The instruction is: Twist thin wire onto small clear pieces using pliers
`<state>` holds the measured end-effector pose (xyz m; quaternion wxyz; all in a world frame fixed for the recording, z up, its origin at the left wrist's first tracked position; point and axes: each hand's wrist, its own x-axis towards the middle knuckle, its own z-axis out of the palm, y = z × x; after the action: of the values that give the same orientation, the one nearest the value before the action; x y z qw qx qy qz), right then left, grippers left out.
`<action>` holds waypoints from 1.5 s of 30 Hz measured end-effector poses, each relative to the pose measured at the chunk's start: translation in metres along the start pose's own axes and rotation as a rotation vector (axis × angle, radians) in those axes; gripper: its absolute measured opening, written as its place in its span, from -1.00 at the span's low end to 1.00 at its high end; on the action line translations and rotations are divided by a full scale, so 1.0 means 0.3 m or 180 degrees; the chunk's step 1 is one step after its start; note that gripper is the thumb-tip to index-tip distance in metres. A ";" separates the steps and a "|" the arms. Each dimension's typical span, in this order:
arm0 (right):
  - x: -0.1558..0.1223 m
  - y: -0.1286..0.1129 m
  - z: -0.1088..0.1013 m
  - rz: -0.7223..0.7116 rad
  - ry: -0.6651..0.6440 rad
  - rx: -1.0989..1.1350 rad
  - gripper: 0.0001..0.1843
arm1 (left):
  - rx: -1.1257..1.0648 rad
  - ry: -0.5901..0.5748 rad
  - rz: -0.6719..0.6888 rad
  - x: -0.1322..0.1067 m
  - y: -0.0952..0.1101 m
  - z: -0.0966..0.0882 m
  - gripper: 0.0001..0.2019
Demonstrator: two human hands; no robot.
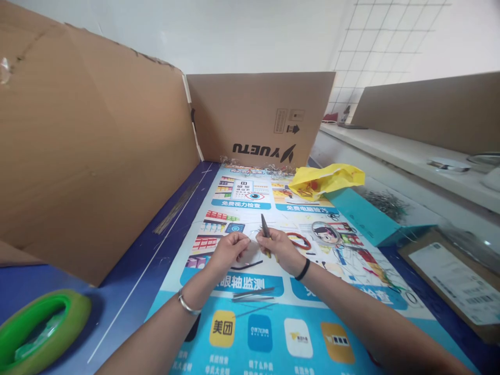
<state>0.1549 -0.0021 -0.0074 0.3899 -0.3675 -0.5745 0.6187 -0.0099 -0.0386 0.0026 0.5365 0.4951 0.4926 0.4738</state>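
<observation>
Right hand [279,249]: clamped on one pliers [265,225]
Left hand [230,251]: fingertips together, contents unclear
Tape roll [77,316]: one, toward tabletop's [142,297] near-left corner

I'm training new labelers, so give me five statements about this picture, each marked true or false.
1. The right hand holds a dark-tipped tool. True.
2. The silver bracelet is on the right wrist. False: it is on the left; the right has a black band.
3. The yellow bag lies farther off than the tool. True.
4. The tape roll is at upper right. False: lower left.
5. The YUETU lettering appears upside down. True.
</observation>
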 end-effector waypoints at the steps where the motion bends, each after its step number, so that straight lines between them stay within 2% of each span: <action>1: 0.001 0.003 -0.001 0.0002 -0.0001 0.0048 -0.69 | -0.0022 -0.0007 -0.0002 0.000 0.001 0.000 -0.72; 13: 0.001 -0.001 -0.001 -0.0019 0.0079 0.0157 -0.68 | -0.0361 -0.0180 -0.0055 0.002 -0.013 -0.008 -0.72; 22: -0.001 0.005 0.000 -0.0097 0.0089 0.0278 -0.72 | -0.0297 -0.0629 -0.0275 -0.007 0.009 -0.040 -0.72; 31: -0.001 0.013 -0.003 -0.0158 0.0084 0.0209 -0.76 | -0.0360 -0.0051 -0.0164 0.007 0.009 -0.046 -0.63; 40: -0.003 -0.002 0.001 -0.0057 0.0083 0.0262 -0.74 | -0.0343 -0.0188 -0.0171 0.010 0.011 -0.048 -0.62; 45: -0.002 -0.007 -0.002 -0.0069 -0.0009 0.0199 -0.78 | -0.0222 -0.0258 -0.0109 0.011 0.011 -0.046 -0.68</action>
<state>0.1558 -0.0022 -0.0054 0.4071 -0.3480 -0.5594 0.6327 -0.0235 -0.0344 0.0052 0.5810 0.4863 0.4620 0.4610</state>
